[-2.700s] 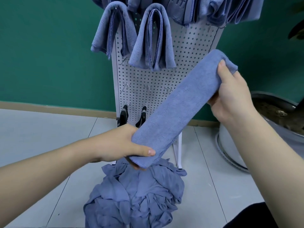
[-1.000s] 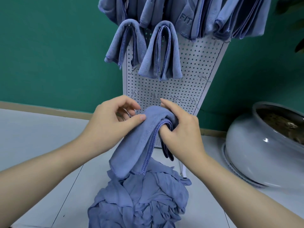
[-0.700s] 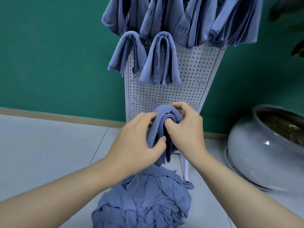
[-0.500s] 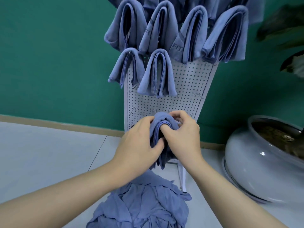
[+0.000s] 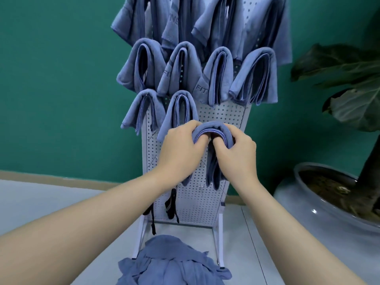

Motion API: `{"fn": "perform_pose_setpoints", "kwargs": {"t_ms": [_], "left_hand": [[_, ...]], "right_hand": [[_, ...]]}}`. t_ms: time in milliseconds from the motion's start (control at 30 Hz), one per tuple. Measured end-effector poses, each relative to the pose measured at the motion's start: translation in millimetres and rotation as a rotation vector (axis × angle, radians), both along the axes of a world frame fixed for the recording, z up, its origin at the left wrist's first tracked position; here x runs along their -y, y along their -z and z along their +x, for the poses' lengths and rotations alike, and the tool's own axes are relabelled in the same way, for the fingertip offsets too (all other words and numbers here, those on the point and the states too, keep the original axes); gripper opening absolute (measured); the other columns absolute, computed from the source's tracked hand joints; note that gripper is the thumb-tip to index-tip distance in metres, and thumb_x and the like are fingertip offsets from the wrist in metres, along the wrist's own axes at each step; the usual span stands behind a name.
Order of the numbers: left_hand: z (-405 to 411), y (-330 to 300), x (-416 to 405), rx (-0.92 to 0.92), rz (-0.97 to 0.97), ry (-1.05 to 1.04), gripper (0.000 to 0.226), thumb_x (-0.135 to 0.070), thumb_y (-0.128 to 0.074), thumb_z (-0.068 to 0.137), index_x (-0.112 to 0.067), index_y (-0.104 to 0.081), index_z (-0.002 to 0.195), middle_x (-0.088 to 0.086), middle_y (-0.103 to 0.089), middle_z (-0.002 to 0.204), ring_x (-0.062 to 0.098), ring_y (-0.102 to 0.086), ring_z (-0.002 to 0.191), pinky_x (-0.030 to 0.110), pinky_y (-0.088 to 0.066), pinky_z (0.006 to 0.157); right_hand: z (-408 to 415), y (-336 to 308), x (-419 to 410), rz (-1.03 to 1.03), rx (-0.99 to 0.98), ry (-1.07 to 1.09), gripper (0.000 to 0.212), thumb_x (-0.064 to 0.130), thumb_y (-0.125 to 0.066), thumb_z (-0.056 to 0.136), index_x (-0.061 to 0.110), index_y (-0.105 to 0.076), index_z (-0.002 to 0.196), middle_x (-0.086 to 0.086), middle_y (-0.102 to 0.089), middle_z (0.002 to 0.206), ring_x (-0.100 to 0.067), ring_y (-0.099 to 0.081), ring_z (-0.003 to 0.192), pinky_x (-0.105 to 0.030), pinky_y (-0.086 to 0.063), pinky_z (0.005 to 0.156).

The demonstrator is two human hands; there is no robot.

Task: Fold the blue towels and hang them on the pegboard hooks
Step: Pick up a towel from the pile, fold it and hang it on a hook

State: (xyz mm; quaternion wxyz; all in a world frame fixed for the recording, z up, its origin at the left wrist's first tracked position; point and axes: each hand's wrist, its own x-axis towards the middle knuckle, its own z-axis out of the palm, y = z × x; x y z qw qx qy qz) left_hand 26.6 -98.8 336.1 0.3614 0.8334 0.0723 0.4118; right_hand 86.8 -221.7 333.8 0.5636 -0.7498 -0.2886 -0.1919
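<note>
- Both hands work at the centre of the frame: the left hand (image 5: 181,151) pinches the left side of a folded blue microfibre towel (image 5: 213,153), and the right hand (image 5: 236,155) curls its fingers under the towel's arched fold from the right.
- Held doubled over like a saddle, with its two tails hanging straight down, the towel appears shaped so the fold can sit across a hook, as the hung ones do.
- Its position, against the white perforated metal pegboard (image 5: 226,114) and just right of the second towel in the third row, suggests it is meant for the next free place in that row.
- Seven or more folded blue towels already hanging (image 5: 218,77) fill the upper centre of the frame, draped the same way in rows.
- At the bottom centre, a crumpled heap of unfolded blue towels (image 5: 174,264) lies on the pale tiled floor (image 5: 41,202) at the foot of the board, within easy reach for the next fold.
- Hidden from view: the hook itself, covered by cloth and fingers, so whether the towel is already seated on it cannot be told.
- Cut off: the top row of towels at the upper edge and the heap at the lower edge.
- At the right edge, a grey ceramic planter (image 5: 320,214) with a dark-leaved plant is only partly in frame.
</note>
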Motion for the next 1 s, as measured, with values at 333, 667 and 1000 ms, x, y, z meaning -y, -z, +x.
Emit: {"fn": "perform_pose_setpoints", "kwargs": {"t_ms": [333, 667, 1000], "left_hand": [[68.8, -78.0, -9.9, 0.075, 0.185, -0.003, 0.013, -0.021, -0.055, 0.099, -0.015, -0.063, 0.092, -0.007, -0.062, 0.078, 0.019, -0.058, 0.078, 0.036, -0.047, 0.07], [115.0, -75.7, -38.0, 0.005, 0.218, -0.095, 0.019, -0.012, -0.043, 0.099, -0.01, -0.061, 0.095, 0.002, -0.063, 0.084, 0.022, -0.052, 0.079, 0.032, -0.036, 0.067], [146.1, -55.3, -51.1, 0.032, 0.156, -0.164, 0.017, -0.007, -0.042, 0.099, -0.01, -0.059, 0.094, 0.003, -0.06, 0.082, 0.027, -0.054, 0.08, 0.029, -0.029, 0.065]], "right_hand": [[79.1, -67.7, -12.9, 0.083, 0.166, -0.016, 0.023, 0.006, -0.05, 0.094, 0.016, -0.07, 0.099, 0.011, -0.061, 0.072, -0.003, -0.048, 0.062, -0.021, -0.04, 0.064], [130.7, -72.0, -29.6, -0.093, 0.222, -0.008, 0.027, 0.007, -0.048, 0.094, 0.025, -0.068, 0.1, 0.018, -0.051, 0.067, 0.01, -0.05, 0.069, -0.012, -0.034, 0.06], [161.1, -64.4, -53.8, -0.234, 0.204, 0.044, 0.03, 0.01, -0.047, 0.096, 0.016, -0.069, 0.115, -0.006, -0.07, 0.093, -0.025, -0.058, 0.091, -0.038, -0.049, 0.073]]}}
